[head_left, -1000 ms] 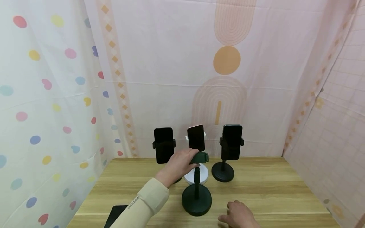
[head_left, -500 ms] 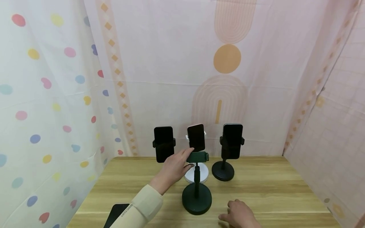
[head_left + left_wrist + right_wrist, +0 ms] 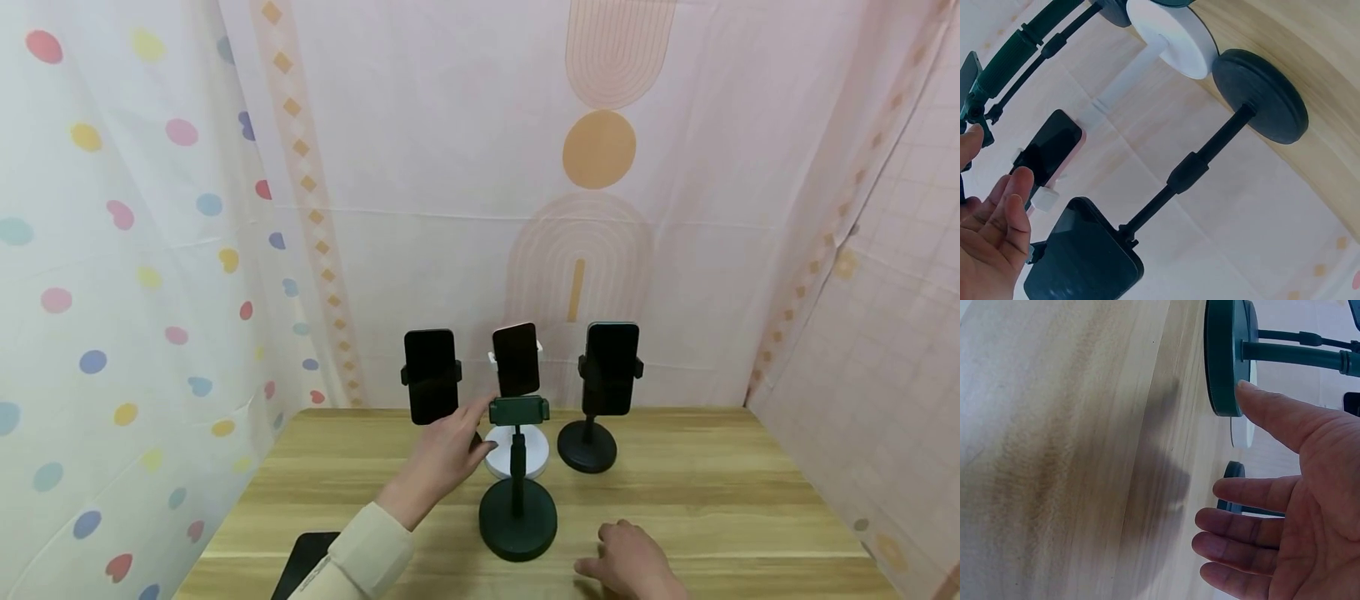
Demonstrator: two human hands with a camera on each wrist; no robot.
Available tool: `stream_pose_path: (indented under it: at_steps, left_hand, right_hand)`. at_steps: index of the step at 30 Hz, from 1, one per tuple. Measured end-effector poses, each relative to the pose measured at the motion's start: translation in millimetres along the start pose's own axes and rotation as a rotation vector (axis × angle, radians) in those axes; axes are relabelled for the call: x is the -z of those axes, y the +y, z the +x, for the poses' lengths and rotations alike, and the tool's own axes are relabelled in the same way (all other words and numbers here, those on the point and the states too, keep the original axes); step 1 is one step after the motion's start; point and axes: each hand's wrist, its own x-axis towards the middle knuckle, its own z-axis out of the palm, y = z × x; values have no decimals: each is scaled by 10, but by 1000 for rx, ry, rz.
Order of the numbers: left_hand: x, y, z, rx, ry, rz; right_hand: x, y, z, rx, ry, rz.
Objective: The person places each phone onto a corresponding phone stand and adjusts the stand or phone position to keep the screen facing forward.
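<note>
A dark green phone stand (image 3: 517, 523) stands upright on the wooden table, its green clamp (image 3: 519, 410) holding no phone. My left hand (image 3: 444, 450) is just left of that clamp, fingers loosely bent and holding nothing. The index fingertip comes close to the clamp's left end; whether it touches, I cannot tell. In the left wrist view the same hand (image 3: 994, 234) shows its palm and relaxed fingers. To the right of the green base, my right hand (image 3: 628, 560) is held low near the tabletop, its fingers extended and spread in the right wrist view.
Behind the green stand are three phone stands bearing phones: a left phone (image 3: 432, 377), a middle phone (image 3: 517, 360) over a white base (image 3: 528, 454), and a right phone (image 3: 610, 369) over a black base (image 3: 587, 447). A black flat object (image 3: 303, 560) lies front left.
My left hand has let go of the green clamp and drawn back left and slightly down. The green stand and my right hand have stayed in place.
</note>
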Motion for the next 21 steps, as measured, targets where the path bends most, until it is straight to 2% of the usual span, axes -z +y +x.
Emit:
stream_pose_path:
  at_steps: [3,7,10,18,21]
  left_hand:
    - [-4,-11,-47,30,-23,0]
    - [-8,-35,-145,85,-94,35]
    - [-19,-63,-247,124,-134,61]
    - [-39,-162,-537,226,-184,125]
    - [-28,-207,-638,278,-235,153]
  right_hand:
    - [6,5,-2,-2,-3,4]
    - [15,4,-6,-2,-4,2]
    - [20,0,-4,-3,-6,-2]
    - [17,4,4,-8,-5,-8]
    - [15,2,5,-16,-8,-7]
